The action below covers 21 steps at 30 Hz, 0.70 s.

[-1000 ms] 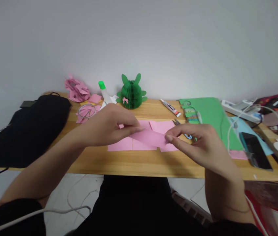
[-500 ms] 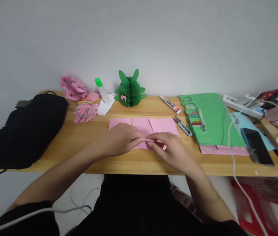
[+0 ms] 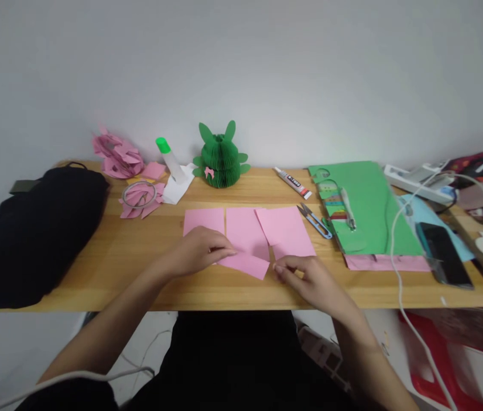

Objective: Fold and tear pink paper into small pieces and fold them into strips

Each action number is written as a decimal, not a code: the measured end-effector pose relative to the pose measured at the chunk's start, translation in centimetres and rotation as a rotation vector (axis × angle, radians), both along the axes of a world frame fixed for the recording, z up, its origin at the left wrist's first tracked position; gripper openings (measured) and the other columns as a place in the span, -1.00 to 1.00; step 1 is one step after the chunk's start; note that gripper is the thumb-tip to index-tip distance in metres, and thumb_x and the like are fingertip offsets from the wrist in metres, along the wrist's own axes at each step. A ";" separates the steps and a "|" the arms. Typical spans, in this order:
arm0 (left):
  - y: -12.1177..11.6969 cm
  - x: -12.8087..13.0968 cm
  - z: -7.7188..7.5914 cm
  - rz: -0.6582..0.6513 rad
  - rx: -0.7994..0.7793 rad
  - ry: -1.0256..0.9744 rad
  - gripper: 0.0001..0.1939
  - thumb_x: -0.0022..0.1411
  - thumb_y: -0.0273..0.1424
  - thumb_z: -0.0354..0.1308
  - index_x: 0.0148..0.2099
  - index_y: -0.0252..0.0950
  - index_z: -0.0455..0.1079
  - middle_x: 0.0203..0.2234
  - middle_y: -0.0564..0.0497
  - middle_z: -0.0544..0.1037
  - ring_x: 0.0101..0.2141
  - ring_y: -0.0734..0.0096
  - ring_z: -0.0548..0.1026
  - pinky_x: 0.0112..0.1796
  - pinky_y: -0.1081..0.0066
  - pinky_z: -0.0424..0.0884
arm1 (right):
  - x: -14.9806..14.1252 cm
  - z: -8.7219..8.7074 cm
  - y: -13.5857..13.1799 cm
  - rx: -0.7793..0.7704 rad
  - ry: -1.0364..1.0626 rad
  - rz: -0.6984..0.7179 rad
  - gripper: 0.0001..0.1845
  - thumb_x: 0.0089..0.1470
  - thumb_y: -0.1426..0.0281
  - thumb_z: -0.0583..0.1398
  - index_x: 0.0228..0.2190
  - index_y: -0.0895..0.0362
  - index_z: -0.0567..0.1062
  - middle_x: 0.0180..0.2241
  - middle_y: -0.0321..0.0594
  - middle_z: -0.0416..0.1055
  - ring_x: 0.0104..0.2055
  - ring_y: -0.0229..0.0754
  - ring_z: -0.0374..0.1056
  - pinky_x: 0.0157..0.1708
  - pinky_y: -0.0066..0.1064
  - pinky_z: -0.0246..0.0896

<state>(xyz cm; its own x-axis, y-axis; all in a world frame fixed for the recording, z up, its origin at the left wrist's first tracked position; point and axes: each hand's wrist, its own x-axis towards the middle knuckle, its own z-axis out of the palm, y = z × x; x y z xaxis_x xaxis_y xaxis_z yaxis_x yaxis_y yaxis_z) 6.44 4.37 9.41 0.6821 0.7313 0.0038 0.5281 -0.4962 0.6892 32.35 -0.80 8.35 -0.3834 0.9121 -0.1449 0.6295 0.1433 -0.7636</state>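
Observation:
My left hand (image 3: pixel 201 249) pinches the left end of a narrow pink paper strip (image 3: pixel 247 265), which slants down to the right over the sheets. My right hand (image 3: pixel 307 279) is just past the strip's free end, thumb and fingertips pressed together. A bit of pink paper (image 3: pixel 281 250) shows behind those fingertips; whether they grip it I cannot make out. Beneath and beyond my hands lie a left pink sheet (image 3: pixel 204 220), a middle pink sheet (image 3: pixel 243 225) and a tilted right pink sheet (image 3: pixel 286 225) that overlaps the middle one's edge.
Thread snips (image 3: pixel 316 221) and a glue tube (image 3: pixel 293 182) lie right of centre. Green card sheets (image 3: pixel 373 211) and a phone (image 3: pixel 444 254) are farther right. Behind stand a green paper figure (image 3: pixel 220 162) and a glue stick (image 3: pixel 170 161). Pink scraps (image 3: pixel 119 157) and a black bag (image 3: pixel 40 234) occupy the left.
My hands, pinched together on folded pink paper before, have come apart. My right hand moved nearer the table's front edge, and the strip in my left hand is now uncovered.

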 end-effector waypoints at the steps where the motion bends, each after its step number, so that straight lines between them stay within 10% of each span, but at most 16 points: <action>1: 0.4 0.2 -0.4 -0.011 -0.044 -0.012 -0.72 0.26 -0.36 0.06 -0.43 -0.34 0.50 -0.60 0.05 0.53 -0.57 0.54 0.41 -0.46 0.55 0.25 | 0.0 -0.3 0.0 -0.003 0.032 -0.059 -0.68 0.17 0.29 0.03 -0.48 0.15 0.48 -0.48 -0.21 0.51 -0.44 -0.23 0.39 -0.40 -0.44 0.20; 10: 2.4 2.0 -3.2 0.168 -0.132 -0.003 -0.75 0.19 -0.29 0.11 -0.21 -0.33 0.51 -0.36 -0.04 0.63 -0.37 0.41 0.56 -0.35 0.49 0.43 | -1.5 -3.2 0.5 -0.102 0.323 -0.304 -0.71 -0.02 0.19 0.23 -0.41 0.18 0.52 -0.59 -0.29 0.42 -0.56 -0.28 0.31 -0.51 -0.45 0.25; 16: 2.9 -2.0 -4.3 0.523 0.079 0.174 -0.58 0.20 -0.25 0.04 -0.02 -0.46 0.40 -0.04 -0.34 0.49 0.00 -0.05 0.41 0.03 -0.03 0.26 | -0.3 -6.3 2.5 0.018 0.251 -0.640 -0.53 0.05 0.14 0.10 -0.21 0.29 0.47 -0.54 -0.17 0.44 -0.57 -0.23 0.33 -0.53 -0.40 0.24; 21: -0.2 -5.7 -5.3 0.415 0.140 0.433 -0.28 0.07 -0.09 0.18 0.19 -0.41 0.25 0.24 -0.34 0.18 0.23 -0.19 0.13 0.16 -0.09 0.08 | -0.7 -6.0 2.8 0.121 0.069 -0.710 -0.63 -0.03 0.21 0.16 -0.29 0.23 0.53 -0.35 -0.02 0.50 -0.42 -0.12 0.38 -0.35 -0.28 0.25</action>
<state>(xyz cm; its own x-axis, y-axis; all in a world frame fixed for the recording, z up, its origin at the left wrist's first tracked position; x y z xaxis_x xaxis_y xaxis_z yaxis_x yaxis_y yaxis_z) 0.73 4.14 4.09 0.3017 0.9487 -0.0945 0.9139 -0.2595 0.3121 31.61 1.98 2.38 0.3029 0.9527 -0.0241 0.5530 -0.1963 -0.8097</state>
